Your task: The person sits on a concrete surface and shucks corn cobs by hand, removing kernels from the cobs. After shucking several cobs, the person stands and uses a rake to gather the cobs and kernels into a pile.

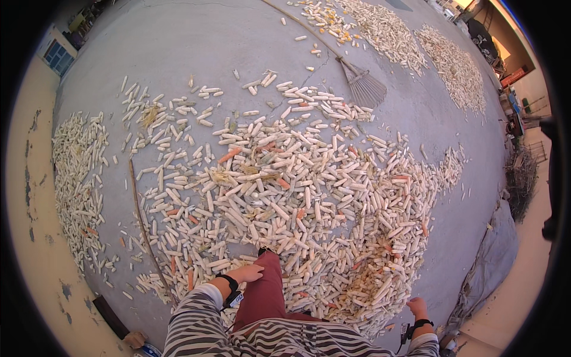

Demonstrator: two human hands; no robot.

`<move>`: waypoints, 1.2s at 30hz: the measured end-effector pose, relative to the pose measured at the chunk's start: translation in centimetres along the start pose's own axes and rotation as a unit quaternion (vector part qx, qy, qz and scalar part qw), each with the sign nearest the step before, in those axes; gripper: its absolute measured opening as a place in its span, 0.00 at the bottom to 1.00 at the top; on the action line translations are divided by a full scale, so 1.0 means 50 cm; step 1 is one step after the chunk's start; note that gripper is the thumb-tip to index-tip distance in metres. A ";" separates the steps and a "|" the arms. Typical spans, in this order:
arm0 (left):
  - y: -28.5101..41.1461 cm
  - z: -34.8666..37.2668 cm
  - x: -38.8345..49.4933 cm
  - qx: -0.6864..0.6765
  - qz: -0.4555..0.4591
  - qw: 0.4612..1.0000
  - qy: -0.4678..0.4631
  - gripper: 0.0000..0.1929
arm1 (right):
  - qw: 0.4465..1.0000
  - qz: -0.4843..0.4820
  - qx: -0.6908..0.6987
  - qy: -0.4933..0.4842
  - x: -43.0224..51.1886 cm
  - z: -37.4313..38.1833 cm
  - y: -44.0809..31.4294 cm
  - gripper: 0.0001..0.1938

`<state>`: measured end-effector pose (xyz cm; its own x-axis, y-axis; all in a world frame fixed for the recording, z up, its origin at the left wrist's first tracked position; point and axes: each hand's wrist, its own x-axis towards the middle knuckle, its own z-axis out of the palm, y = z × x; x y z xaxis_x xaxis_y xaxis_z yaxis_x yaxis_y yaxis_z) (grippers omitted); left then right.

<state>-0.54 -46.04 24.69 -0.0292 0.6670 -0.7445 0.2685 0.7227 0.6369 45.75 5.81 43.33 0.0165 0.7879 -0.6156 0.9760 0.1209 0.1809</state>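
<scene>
My left hand [250, 273] hangs in front of my red-trousered leg [263, 292], its fingers bent down. Nothing shows in it, though its palm is hidden. Low on the right, my right hand [418, 307] hangs beside the edge of the cob pile, fingers curled; no object shows in it. Around my feet spreads a wide heap of shelled corn cobs [285, 196], mostly pale, with a few reddish ones such as a red cob [229, 155]. Dry husk scraps [223, 177] lie among them. A wooden stick [145, 227] lies at the heap's left.
A fan rake [363, 85] lies beyond the heap, its long handle running to the upper left. More cobs form a left pile [80, 178] along the peeling wall [33, 178] and far piles [455, 67] at upper right. A grey tarp [486, 259] lies along the right wall.
</scene>
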 end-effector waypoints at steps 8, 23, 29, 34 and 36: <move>-0.120 -0.348 -0.297 -0.566 -0.126 0.705 0.409 0.19 | 0.986 -0.089 0.144 0.012 -0.079 -0.179 -0.111 0.14; 0.059 -0.540 -0.335 -0.638 -0.205 0.609 0.424 0.25 | 0.949 0.055 0.187 -0.247 0.240 -0.278 -0.356 0.15; 0.327 -0.815 -0.209 -0.534 -0.198 0.704 0.423 0.24 | 0.944 -0.107 0.300 -0.089 0.562 -0.503 -0.551 0.18; 0.461 -0.866 -0.208 -0.538 -0.133 0.718 0.421 0.21 | 0.967 -0.114 0.205 -0.098 0.696 -0.602 -0.648 0.16; 0.465 -0.821 -0.227 -0.520 -0.207 0.712 0.423 0.22 | 0.964 -0.125 0.215 -0.098 0.737 -0.621 -0.702 0.16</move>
<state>-33.49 -29.36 56.18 -0.5869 -0.0905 -0.8046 -0.7778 0.3391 0.5292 5.38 49.38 38.13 -0.2304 0.6326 -0.7394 0.9540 -0.0027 -0.2996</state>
